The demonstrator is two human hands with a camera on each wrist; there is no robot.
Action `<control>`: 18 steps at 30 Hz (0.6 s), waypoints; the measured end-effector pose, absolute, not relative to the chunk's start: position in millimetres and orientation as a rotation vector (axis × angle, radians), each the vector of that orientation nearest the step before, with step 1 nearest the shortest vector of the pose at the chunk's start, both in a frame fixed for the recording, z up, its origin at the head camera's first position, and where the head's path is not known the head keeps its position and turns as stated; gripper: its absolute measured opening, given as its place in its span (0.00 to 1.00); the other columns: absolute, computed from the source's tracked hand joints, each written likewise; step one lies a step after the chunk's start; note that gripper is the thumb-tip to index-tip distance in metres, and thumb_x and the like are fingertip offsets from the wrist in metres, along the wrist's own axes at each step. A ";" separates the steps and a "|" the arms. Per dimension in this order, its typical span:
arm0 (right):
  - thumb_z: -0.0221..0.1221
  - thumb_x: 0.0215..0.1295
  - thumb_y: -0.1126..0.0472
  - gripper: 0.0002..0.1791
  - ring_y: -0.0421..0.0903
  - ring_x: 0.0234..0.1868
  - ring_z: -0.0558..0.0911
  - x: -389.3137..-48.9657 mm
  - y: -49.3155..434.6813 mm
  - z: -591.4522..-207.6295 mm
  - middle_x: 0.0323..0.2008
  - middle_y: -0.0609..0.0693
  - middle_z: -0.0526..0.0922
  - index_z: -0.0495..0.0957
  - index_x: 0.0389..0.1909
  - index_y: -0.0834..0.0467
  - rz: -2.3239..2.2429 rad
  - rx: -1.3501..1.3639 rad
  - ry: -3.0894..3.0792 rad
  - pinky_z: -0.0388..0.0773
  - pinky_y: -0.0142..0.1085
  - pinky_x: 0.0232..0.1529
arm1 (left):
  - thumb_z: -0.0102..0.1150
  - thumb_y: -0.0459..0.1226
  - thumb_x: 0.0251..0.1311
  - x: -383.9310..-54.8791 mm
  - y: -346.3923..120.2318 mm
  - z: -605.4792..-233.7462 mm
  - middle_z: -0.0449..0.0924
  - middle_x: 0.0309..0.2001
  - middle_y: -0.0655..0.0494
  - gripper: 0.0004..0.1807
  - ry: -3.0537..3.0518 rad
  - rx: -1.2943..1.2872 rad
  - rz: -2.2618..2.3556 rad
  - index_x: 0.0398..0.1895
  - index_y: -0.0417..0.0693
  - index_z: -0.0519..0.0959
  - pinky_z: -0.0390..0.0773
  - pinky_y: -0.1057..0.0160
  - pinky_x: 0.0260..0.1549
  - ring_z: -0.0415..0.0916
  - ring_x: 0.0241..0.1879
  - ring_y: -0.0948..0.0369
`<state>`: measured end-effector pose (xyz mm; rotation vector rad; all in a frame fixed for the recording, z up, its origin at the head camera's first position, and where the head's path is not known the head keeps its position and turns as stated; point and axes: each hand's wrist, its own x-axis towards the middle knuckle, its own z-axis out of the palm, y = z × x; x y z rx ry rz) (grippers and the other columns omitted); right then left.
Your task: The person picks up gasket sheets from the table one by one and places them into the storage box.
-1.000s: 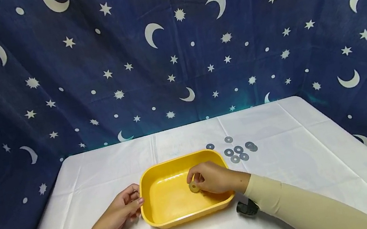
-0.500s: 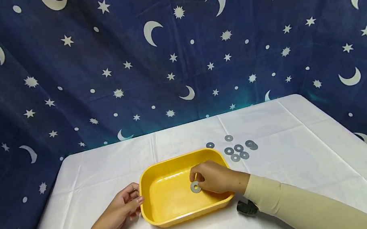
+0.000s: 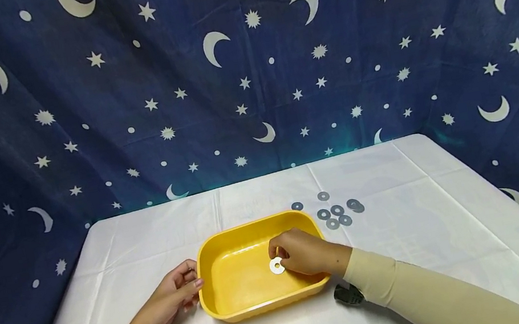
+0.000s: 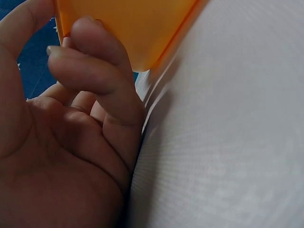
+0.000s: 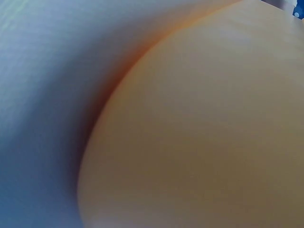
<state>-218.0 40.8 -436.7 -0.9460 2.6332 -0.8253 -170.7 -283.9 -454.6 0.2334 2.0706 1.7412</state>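
Note:
A yellow plastic tub stands in the middle of the white-covered table. My left hand grips its left wall, thumb over the rim and fingers outside; in the left wrist view the curled fingers lie against the tub's orange-looking side. Inside the tub, my right hand pinches a flat metal washer between thumb and fingers, low over the floor. The washer's face shines white, and its right edge is hidden by the fingers. The tub's outer wall fills most of the right wrist view, where that hand is not seen.
Several grey washers lie scattered behind and right of the tub, two of them overlapping. One dark washer sits just behind the tub's back rim. A dark blue curtain with moons and stars hangs behind the white tablecloth.
The washer in my right hand has tilted, its face turning from dull yellowish through grey to bright white. That hand shifted slightly right. My left hand has stayed on the tub.

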 end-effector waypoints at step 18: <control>0.62 0.65 0.63 0.05 0.38 0.25 0.70 -217.4 43.4 -436.4 0.22 0.43 0.72 0.82 0.40 0.56 -0.849 -0.930 2.668 0.68 0.28 0.29 | 0.50 0.35 0.73 -173.6 -285.3 -458.1 0.73 0.35 0.59 0.12 2.052 0.293 1.738 0.52 0.38 0.65 0.70 0.72 0.21 0.70 0.26 0.67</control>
